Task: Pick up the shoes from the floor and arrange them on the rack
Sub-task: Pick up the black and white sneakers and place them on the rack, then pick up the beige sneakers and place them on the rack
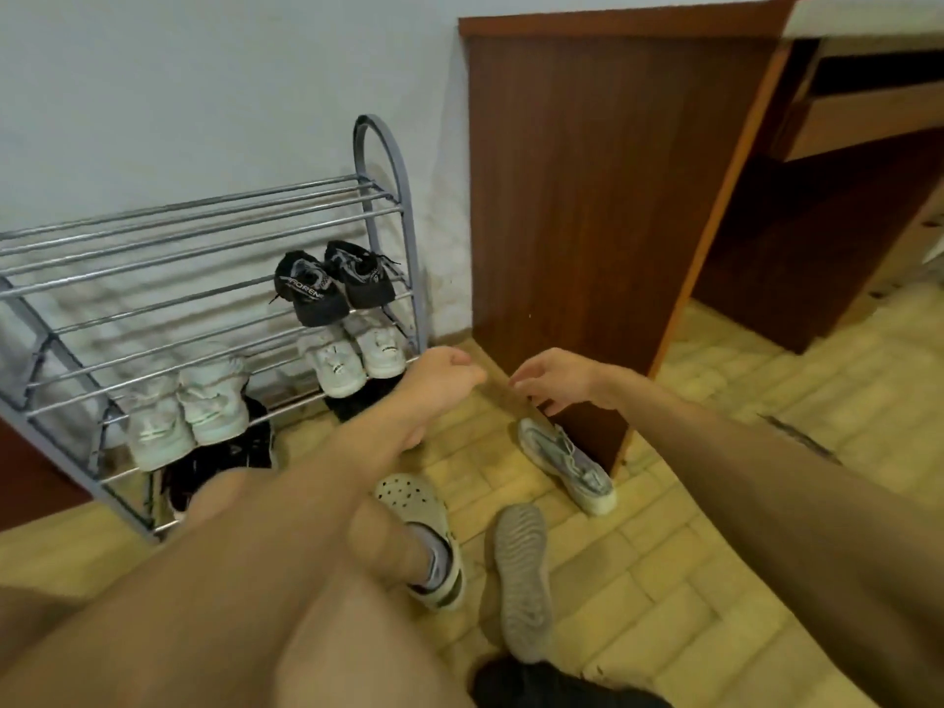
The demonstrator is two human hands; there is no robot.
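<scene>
Shoe rack point(204, 217), grey metal bars, against the wall at far left; top tier bare, free bar on the middle tiers. Stored on it: white pair with mint trim point(189, 406), lower tier left; black pair point(332, 283), middle tier right; white pair point(352, 357) directly beneath; dark shoes point(219, 465) on the bottom tier, partly hidden. Left hand point(442, 373): held near the rack's right end, fingers loosely curled, holding nothing. Pale clog point(414, 508): worn on the person's foot, not stock for the rack. Grey sneaker, sole up point(523, 580): lying overturned on the tiled floor point(715, 503) near the clog. Right hand point(554, 380): hanging above the other grey sneaker, fingers half bent and slightly parted, gripping nothing. Grey sneaker, upright point(567, 462): on the floor, just beside the foot of the brown cabinet point(587, 196), laces up. Step in hand, by judgement: collecting this last grey pair. Handling note: the right hand is best lowered onto the upright sneaker's collar and should pinch it at the heel; the left can take the overturned mate and turn it sole down. Both are best set side by side across two bars on an open stretch, so neither tips through.
</scene>
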